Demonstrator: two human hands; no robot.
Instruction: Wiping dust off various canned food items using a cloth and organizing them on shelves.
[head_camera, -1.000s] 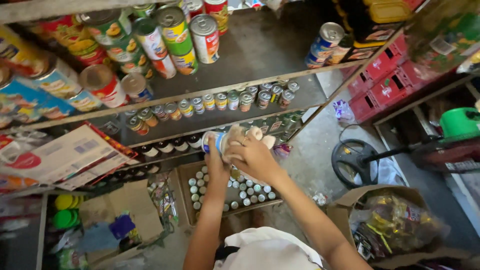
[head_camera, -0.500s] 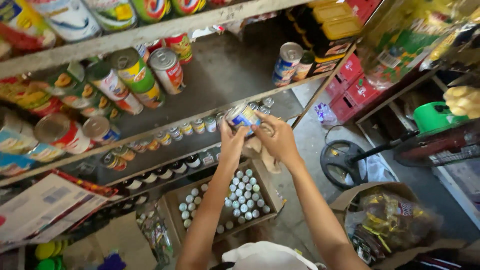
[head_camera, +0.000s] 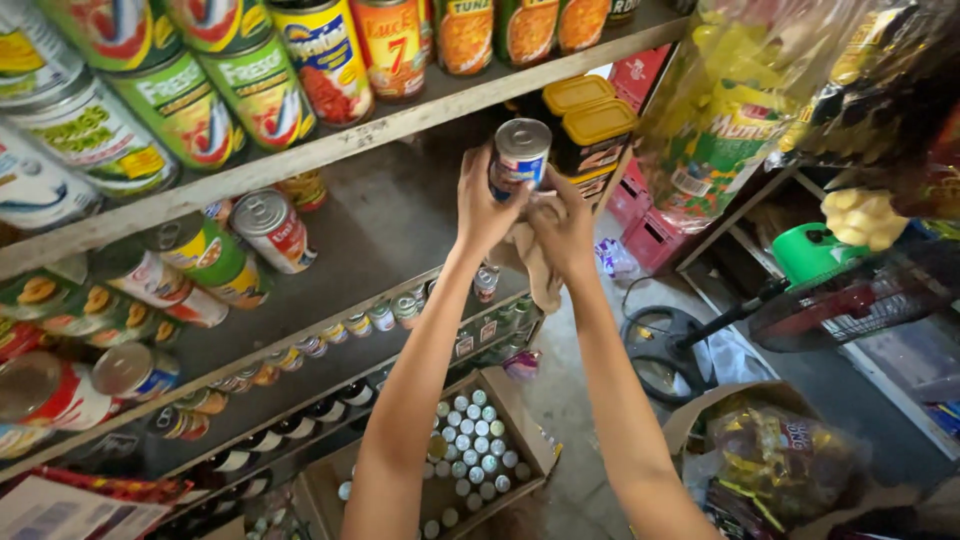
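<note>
Both my hands hold one small tin can (head_camera: 519, 156) with a silver lid and a blue and white label, raised in front of the middle shelf. My left hand (head_camera: 483, 203) grips its left side. My right hand (head_camera: 563, 222) supports it from below and the right, with a beige cloth (head_camera: 538, 265) bunched under the palm. Far below on the floor stands an open cardboard box (head_camera: 520, 411) with several small cans upright in it.
Wooden shelves (head_camera: 330, 150) on the left carry rows of large cans, green, red and blue. Two yellow-lidded jars (head_camera: 597, 135) stand behind the held can. A hanging plastic bag (head_camera: 727, 130), red crates (head_camera: 655, 235), a fan (head_camera: 840, 300) and a green bucket (head_camera: 812, 250) are on the right.
My hands have lifted the can from the lower shelf level up to the middle shelf, and my view has tilted upward with them.
</note>
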